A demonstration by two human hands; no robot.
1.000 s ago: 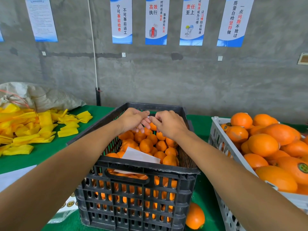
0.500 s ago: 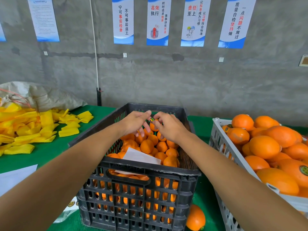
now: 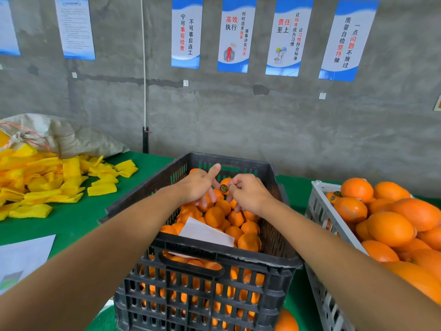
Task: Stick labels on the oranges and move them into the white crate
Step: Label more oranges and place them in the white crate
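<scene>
Grey concrete wall with blue-and-white printed posters [image 3: 234, 34] backs a green-covered desk [image 3: 71, 216], where a black slatted plastic crate [image 3: 210, 280] sits in front of the person, partly filled with small unlabelled oranges [image 3: 214, 216] and a white paper sheet [image 3: 206, 232] lying on them. Both hands hover over the far end of this crate. The right hand [image 3: 248, 192] has its grip closed on a small round dark label [image 3: 223, 188], pinched at the fingertips and held just above the fruit. The left hand [image 3: 199, 186] is beside it with the thumb raised and the fingers pointing down towards the oranges; whether they grip one I cannot tell.

To the right stands the white slatted plastic crate [image 3: 319, 211], heaped with larger oranges [image 3: 391, 228]; at least one near its far corner shows a dark label. A pile of yellow foam net sleeves [image 3: 47, 180] and a pale woven sack [image 3: 66, 134] lie at the left, and one loose orange [image 3: 286, 321] rests on the desk between the crates.

The job looks well under way but far from done: the white crate is already piled high, yet many oranges remain in the black crate. The present step seems to be sticking this label on a fruit; moving it across is still to come.
</scene>
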